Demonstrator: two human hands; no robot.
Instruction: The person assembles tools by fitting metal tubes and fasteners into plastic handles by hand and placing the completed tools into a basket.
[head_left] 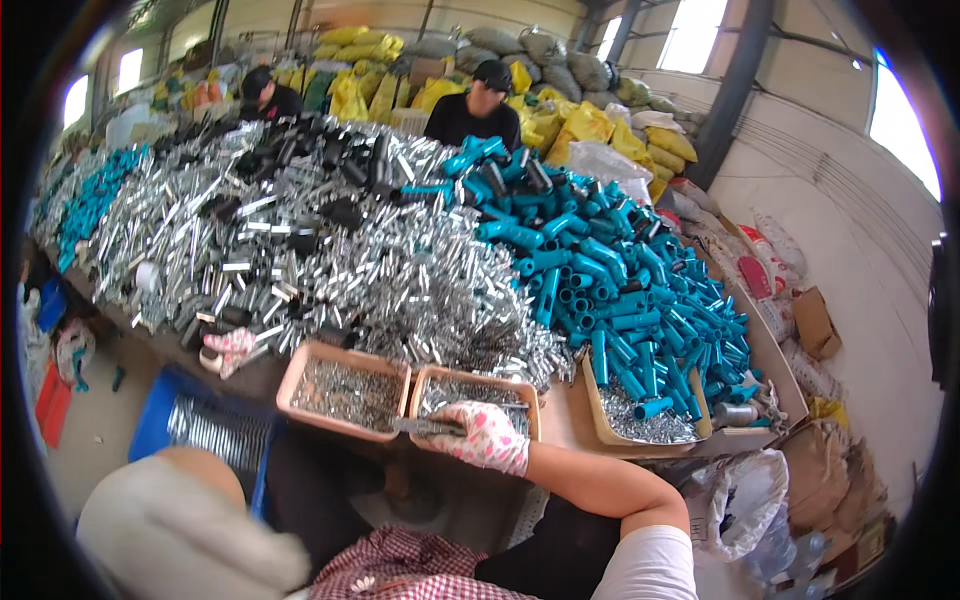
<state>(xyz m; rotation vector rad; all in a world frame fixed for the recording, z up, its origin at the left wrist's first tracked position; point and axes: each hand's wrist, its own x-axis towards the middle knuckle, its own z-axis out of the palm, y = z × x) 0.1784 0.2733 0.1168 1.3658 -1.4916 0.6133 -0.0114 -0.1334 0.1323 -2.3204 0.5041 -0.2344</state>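
My right hand (487, 437), in a pink patterned glove, is closed around a thin grey metal rod (425, 427). The rod sticks out to the left over two pinkish trays (404, 388) of small metal parts. My left hand (232, 347), in the same kind of glove, reaches into the near edge of a big heap of silver metal tubes (330, 250). Its fingers are curled among the tubes, and its grip is too small to make out.
A pile of teal plastic tubes (620, 290) fills the table's right, spilling into a tray of screws (650, 425). Black tubes (330, 160) lie further back. A blue crate (205, 420) of silver tubes stands below left. Two people work at the far side before yellow sacks (560, 125).
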